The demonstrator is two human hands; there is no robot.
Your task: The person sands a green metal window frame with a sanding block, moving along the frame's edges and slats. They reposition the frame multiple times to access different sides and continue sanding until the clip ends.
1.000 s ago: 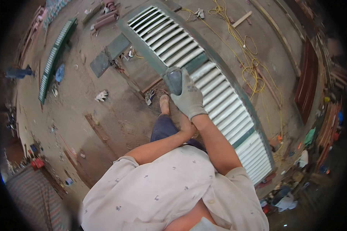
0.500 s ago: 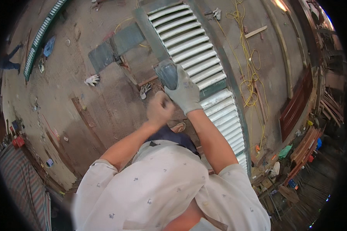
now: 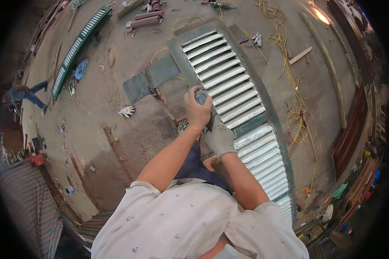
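My bare left hand (image 3: 197, 105) is closed around the top of a dark grey, rounded, hand-sized object (image 3: 200, 96). Just below it, my right hand (image 3: 220, 137), in a grey work glove, grips the lower part of the same object. Fingers cover much of it, so its exact kind is unclear. Both hands are over the left edge of a long louvred shutter panel (image 3: 229, 80), which has white-silver slats in a grey-green frame. Whether the object touches the frame I cannot tell.
Grey-green boards (image 3: 136, 88) lie left of the panel, near a white glove (image 3: 126, 111). Yellow cord (image 3: 296, 116) tangles across the floor at right, beside a reddish-brown door panel (image 3: 350, 131). A second green shutter (image 3: 80, 54) and a person (image 3: 28, 93) are at far left.
My left hand has moved up from beside the right wrist onto the dark object. The gloved hand has shifted down to its lower part. The view has shifted, showing more of the panel's far end.
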